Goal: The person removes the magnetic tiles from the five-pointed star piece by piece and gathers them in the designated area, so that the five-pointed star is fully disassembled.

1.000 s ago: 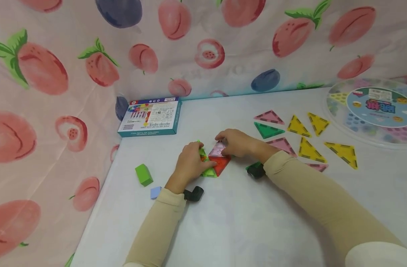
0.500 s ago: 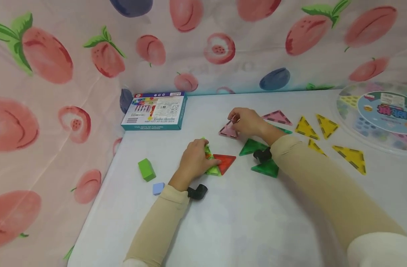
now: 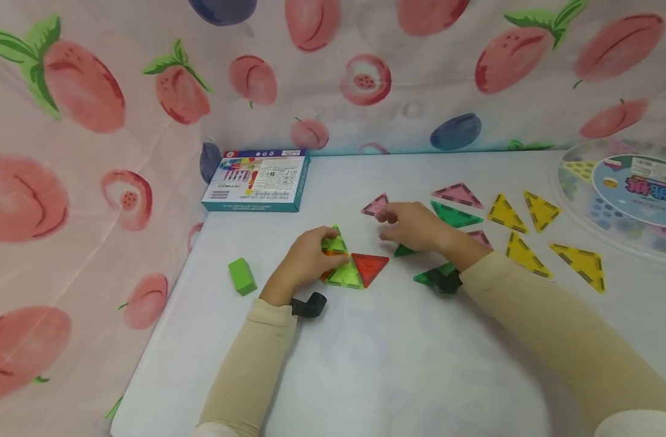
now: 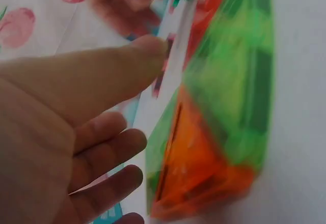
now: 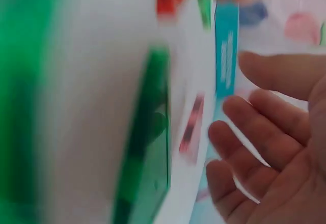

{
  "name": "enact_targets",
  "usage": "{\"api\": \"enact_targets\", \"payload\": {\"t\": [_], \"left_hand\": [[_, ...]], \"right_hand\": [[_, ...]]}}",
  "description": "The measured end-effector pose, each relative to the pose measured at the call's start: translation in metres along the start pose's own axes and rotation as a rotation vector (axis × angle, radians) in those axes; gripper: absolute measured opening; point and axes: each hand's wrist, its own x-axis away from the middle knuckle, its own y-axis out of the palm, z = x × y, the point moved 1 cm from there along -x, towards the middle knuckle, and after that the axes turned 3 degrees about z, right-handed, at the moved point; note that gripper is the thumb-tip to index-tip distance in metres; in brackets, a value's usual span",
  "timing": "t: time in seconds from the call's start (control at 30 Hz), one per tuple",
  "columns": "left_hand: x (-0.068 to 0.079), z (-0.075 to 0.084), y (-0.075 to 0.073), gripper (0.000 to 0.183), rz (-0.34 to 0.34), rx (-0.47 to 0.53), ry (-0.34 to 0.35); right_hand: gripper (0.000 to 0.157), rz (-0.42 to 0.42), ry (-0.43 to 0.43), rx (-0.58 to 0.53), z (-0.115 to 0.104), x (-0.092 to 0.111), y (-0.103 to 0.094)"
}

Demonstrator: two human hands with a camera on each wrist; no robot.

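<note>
My left hand (image 3: pixel 307 260) hovers beside light green triangular tiles (image 3: pixel 345 274) and an orange tile (image 4: pixel 196 152); the left wrist view shows its thumb and fingers apart, pinching nothing. A red triangular tile (image 3: pixel 369 267) lies against the right side of this group. My right hand (image 3: pixel 417 226) holds nothing, its fingers relaxed and spread in the right wrist view. Just beyond its fingertips lies a small pink triangular tile (image 3: pixel 376 204). Dark green tiles (image 3: pixel 435 274) lie under and near the right hand and wrist, partly hidden.
Further right lie pink tiles (image 3: pixel 458 195), a green tile (image 3: pixel 456 215) and several yellow triangles (image 3: pixel 506 213). A round clear case (image 3: pixel 570 212) stands at the far right. At the back left is a flat box (image 3: pixel 259 182). A green block (image 3: pixel 242 277) sits left.
The right hand carried the pink tile off the red tile, set it down further back, let go and drew back right. The left hand eased its fingers from the tile group.
</note>
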Motion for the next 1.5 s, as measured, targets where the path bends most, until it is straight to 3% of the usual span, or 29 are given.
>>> {"api": "enact_targets", "payload": {"t": [0.13, 0.3, 0.4, 0.67, 0.87, 1.13, 1.27, 1.5], "left_hand": [[0.000, -0.006, -0.004, 0.059, -0.040, -0.032, -0.035], [-0.001, -0.009, -0.001, 0.063, -0.064, -0.055, -0.018], [-0.002, -0.008, 0.000, 0.064, -0.061, -0.069, -0.018], [-0.001, -0.005, -0.001, 0.064, -0.050, -0.094, -0.016], [0.000, -0.004, -0.002, 0.065, -0.065, -0.093, 0.005], [-0.001, -0.002, 0.000, 0.066, -0.079, -0.090, -0.030], [0.001, 0.001, -0.002, 0.066, -0.086, -0.103, -0.017], [0.013, 0.003, -0.020, 0.049, -0.156, -0.144, -0.074]], "right_hand": [[0.040, -0.084, -0.086, 0.102, -0.010, 0.018, 0.016], [0.039, -0.088, -0.169, 0.177, -0.014, 0.027, 0.027], [0.036, -0.087, -0.155, 0.147, -0.017, 0.030, 0.031], [0.016, -0.041, -0.049, -0.102, -0.026, 0.029, 0.033], [0.015, -0.003, 0.042, -0.103, -0.019, 0.018, 0.012], [0.031, 0.039, 0.025, -0.099, -0.007, -0.006, 0.000], [0.035, 0.062, 0.039, -0.070, -0.008, 0.008, 0.003], [0.038, -0.028, -0.103, 0.021, -0.024, 0.047, 0.025]]}}
